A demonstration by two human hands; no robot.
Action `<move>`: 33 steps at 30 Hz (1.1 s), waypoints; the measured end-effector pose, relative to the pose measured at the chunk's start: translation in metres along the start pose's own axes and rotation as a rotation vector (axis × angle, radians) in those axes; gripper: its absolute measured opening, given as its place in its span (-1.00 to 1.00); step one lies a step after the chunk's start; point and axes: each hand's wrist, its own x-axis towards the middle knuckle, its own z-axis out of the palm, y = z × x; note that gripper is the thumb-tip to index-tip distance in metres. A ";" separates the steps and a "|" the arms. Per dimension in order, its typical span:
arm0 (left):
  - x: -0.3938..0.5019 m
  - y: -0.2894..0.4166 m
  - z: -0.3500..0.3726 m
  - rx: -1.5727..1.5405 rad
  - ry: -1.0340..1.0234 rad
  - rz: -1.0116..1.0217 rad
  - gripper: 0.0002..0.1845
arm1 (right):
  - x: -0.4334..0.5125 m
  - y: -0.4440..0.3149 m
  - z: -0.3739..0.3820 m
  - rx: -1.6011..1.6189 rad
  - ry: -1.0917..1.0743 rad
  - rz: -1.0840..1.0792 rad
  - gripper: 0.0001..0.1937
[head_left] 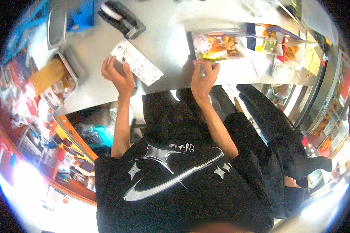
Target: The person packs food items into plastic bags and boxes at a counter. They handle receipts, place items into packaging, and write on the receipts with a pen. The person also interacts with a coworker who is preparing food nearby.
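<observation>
My left hand is over the steel table with its fingers apart, at the edge of a printed paper receipt. A slim dark pen passes beneath the thumb; whether the thumb touches it is unclear. At the near left corner of an open paper food box, my right hand has its fingers bent, and their grip is hard to make out. Inside the box are fried food, something yellow-green along the near side, and a clear plastic wrapping at the left.
A black stapler-like device lies beyond the receipt. Metal containers stand at the left, one with a tan roll. More boxed food is at the right. Another person's dark-clothed arm is close on my right.
</observation>
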 end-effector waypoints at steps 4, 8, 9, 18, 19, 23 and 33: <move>0.023 0.058 -0.014 -0.422 -0.063 0.006 -0.60 | -0.011 0.039 -0.049 -0.054 -0.031 -0.091 -0.90; 0.049 0.117 -0.005 -0.460 -0.558 0.016 -0.48 | -0.012 0.066 -0.098 0.105 0.130 0.009 -0.68; 0.053 0.127 0.002 -0.471 -0.611 0.078 -0.47 | -0.012 0.069 -0.105 0.268 0.146 0.073 -0.76; 0.074 0.112 0.043 -0.664 -1.675 0.328 -0.49 | 0.025 0.051 -0.097 0.720 -0.718 0.287 -0.28; 0.074 0.111 0.041 -0.655 -1.662 0.422 -0.48 | 0.029 0.050 -0.097 0.688 -0.740 0.259 -0.28; 0.083 0.103 0.016 -0.681 -1.652 0.132 -0.33 | 0.036 0.064 -0.113 0.740 -0.769 0.104 -0.28; 0.043 0.108 0.037 -0.438 -0.840 -0.350 -0.27 | 0.038 0.088 -0.102 0.604 -0.407 0.452 -0.48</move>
